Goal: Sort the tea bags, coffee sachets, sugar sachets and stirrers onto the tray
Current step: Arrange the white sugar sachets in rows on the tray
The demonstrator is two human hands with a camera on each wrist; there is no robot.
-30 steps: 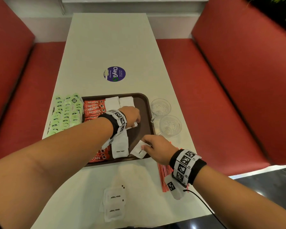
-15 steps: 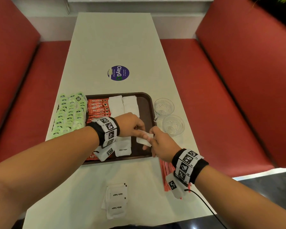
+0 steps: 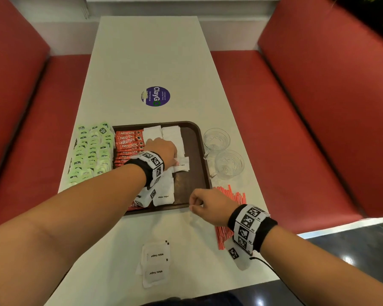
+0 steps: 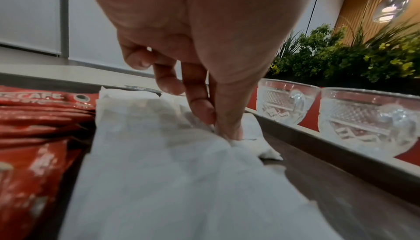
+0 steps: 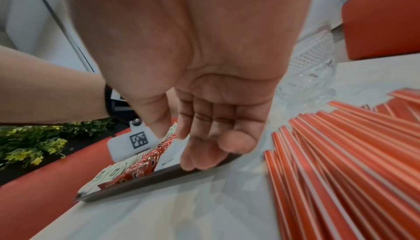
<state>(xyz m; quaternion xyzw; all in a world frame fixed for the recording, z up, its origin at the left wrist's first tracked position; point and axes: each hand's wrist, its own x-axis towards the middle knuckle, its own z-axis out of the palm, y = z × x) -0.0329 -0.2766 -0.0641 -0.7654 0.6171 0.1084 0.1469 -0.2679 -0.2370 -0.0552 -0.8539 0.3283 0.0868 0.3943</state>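
A brown tray (image 3: pixel 197 140) holds red coffee sachets (image 3: pixel 128 142) and rows of white sugar sachets (image 3: pixel 161 133). Green tea bags (image 3: pixel 91 149) lie along its left side. My left hand (image 3: pixel 176 161) is over the tray, thumb and forefinger pinching a white sugar sachet (image 3: pixel 182 167) that touches the sugar row; the left wrist view shows this pinch (image 4: pixel 218 127). My right hand (image 3: pixel 195 204) hovers at the tray's near right corner, fingers loosely curled and holding nothing (image 5: pixel 179 136). Red stirrers (image 3: pixel 232 195) lie on the table under and beside it. More sugar sachets (image 3: pixel 155 263) lie near the table's front edge.
Two cut-glass cups (image 3: pixel 216 139) (image 3: pixel 229 164) stand just right of the tray. A round purple sticker (image 3: pixel 156 96) is on the table beyond it. Red bench seats (image 3: pixel 285 129) flank the white table on both sides.
My right hand passed a sugar sachet to my left, then pulled back empty toward the tray's near corner. My left hand carried the sachet back over the tray's sugar row.
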